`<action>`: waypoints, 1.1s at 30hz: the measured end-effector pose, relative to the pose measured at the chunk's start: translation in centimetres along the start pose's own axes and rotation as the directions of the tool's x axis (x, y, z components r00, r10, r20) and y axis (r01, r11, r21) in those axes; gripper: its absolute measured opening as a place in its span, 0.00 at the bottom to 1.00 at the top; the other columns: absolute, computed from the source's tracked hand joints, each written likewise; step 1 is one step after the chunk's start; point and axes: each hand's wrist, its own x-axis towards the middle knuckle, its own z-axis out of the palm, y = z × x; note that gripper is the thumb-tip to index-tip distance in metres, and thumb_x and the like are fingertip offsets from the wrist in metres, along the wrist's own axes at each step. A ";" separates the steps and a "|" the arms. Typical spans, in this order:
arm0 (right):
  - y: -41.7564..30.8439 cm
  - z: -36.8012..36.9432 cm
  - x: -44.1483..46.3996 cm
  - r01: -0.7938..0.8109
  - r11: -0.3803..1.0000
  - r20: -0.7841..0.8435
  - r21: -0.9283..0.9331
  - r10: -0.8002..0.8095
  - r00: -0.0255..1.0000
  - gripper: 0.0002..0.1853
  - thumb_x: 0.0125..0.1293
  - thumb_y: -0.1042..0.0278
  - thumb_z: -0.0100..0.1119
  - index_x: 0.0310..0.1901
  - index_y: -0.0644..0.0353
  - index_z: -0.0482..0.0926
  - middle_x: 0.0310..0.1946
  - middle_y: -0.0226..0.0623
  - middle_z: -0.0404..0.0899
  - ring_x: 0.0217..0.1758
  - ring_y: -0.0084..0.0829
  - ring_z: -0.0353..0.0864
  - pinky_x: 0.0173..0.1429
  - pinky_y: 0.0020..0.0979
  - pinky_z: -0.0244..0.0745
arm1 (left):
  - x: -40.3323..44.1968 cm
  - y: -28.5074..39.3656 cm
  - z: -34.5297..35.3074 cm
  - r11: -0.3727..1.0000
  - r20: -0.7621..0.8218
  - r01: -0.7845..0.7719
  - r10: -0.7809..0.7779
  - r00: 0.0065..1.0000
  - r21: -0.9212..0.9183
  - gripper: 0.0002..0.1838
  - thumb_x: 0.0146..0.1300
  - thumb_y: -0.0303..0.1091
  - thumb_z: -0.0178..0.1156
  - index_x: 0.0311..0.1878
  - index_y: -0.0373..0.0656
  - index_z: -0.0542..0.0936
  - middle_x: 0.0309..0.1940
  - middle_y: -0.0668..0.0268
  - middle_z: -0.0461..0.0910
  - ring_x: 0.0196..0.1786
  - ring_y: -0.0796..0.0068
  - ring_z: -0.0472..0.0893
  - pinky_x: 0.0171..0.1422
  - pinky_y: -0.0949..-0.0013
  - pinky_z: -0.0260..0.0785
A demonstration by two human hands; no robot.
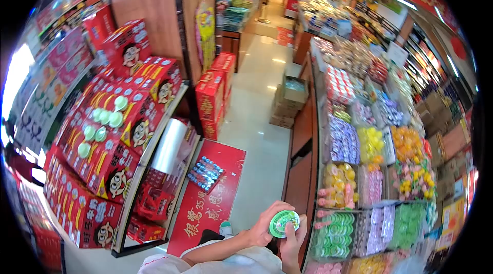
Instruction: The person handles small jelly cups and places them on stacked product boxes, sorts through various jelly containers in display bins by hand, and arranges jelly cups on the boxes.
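While pale-green round plastic tubs (105, 117) sit approx. 10 o'clock on red cardboard cartons (115, 153), the L hand (262, 227), approx. 6 o'clock, curls round the L side of a round green-and-white plastic container (280, 221); the R hand (294, 242) grips its R side, thumb pressed on top. Step, prob.: steadying/inspecting it. Next move calls for firm support w/ both hands.
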 end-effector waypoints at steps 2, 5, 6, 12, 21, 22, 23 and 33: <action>-1.0 -1.3 1.0 0.007 1.000 0.057 0.015 -0.007 0.998 0.16 0.70 0.60 0.61 0.36 0.56 0.63 0.30 0.24 0.65 0.34 0.14 0.62 0.38 0.20 0.61 | 0.3 -0.8 1.7 1.000 -0.059 0.007 -0.007 0.998 -0.010 0.58 0.55 0.85 0.35 0.64 0.34 0.70 0.54 0.50 0.72 0.55 0.52 0.75 0.62 0.56 0.66; 0.8 4.0 0.2 -0.048 0.998 0.131 -0.028 0.051 0.990 0.15 0.72 0.59 0.58 0.37 0.57 0.63 0.31 0.24 0.66 0.34 0.14 0.62 0.37 0.21 0.60 | -1.4 1.9 -3.7 0.998 -0.125 -0.023 0.029 0.992 0.052 0.24 0.70 0.43 0.54 0.61 0.34 0.70 0.53 0.53 0.72 0.55 0.61 0.74 0.61 0.60 0.66; 1.5 4.1 0.4 -0.079 0.997 0.145 -0.019 0.081 0.986 0.17 0.72 0.53 0.56 0.38 0.56 0.63 0.32 0.26 0.67 0.36 0.16 0.65 0.40 0.22 0.63 | -1.4 2.4 -4.1 0.998 -0.166 0.026 -0.015 0.986 0.065 0.24 0.70 0.44 0.53 0.61 0.34 0.71 0.53 0.53 0.72 0.55 0.60 0.75 0.61 0.60 0.67; 4.7 7.0 3.1 -0.195 0.981 0.286 0.015 0.182 0.941 0.42 0.65 0.16 0.27 0.45 0.56 0.63 0.43 0.31 0.68 0.52 0.24 0.70 0.60 0.32 0.66 | -1.0 1.7 -7.0 0.993 -0.400 0.088 -0.047 0.915 0.083 0.16 0.71 0.32 0.52 0.58 0.34 0.72 0.52 0.53 0.74 0.55 0.60 0.75 0.61 0.61 0.66; 9.2 13.1 11.3 -0.407 0.913 0.589 0.028 0.313 0.745 0.41 0.66 0.18 0.30 0.49 0.57 0.63 0.51 0.34 0.69 0.59 0.28 0.70 0.63 0.35 0.66 | 2.0 -0.4 -14.3 0.967 -0.660 0.235 -0.114 0.742 0.097 0.17 0.73 0.36 0.51 0.58 0.36 0.72 0.51 0.55 0.74 0.55 0.65 0.75 0.63 0.64 0.66; 9.6 13.9 12.4 -0.513 0.845 0.635 0.150 0.315 0.705 0.32 0.73 0.30 0.40 0.50 0.57 0.64 0.52 0.35 0.71 0.57 0.27 0.73 0.60 0.33 0.70 | 2.4 -0.9 -14.9 0.967 -0.692 0.245 -0.131 0.710 0.069 0.17 0.74 0.36 0.50 0.58 0.36 0.72 0.51 0.56 0.74 0.55 0.66 0.75 0.63 0.64 0.66; 9.8 14.7 13.4 -0.515 0.854 0.624 0.067 0.367 0.690 0.26 0.73 0.38 0.46 0.50 0.58 0.65 0.50 0.34 0.72 0.55 0.25 0.73 0.58 0.31 0.71 | 2.9 -1.4 -15.4 0.967 -0.721 0.252 -0.146 0.678 0.040 0.17 0.74 0.37 0.50 0.58 0.36 0.72 0.51 0.57 0.74 0.55 0.67 0.75 0.63 0.65 0.66; 10.8 19.9 19.9 -0.463 0.881 0.691 -0.096 0.394 0.606 0.15 0.74 0.63 0.57 0.54 0.63 0.69 0.44 0.32 0.76 0.46 0.21 0.75 0.48 0.25 0.73 | 6.6 -3.9 -18.1 0.984 -0.835 0.129 0.032 0.550 0.122 0.48 0.64 0.78 0.39 0.63 0.36 0.67 0.51 0.59 0.74 0.57 0.68 0.75 0.62 0.64 0.66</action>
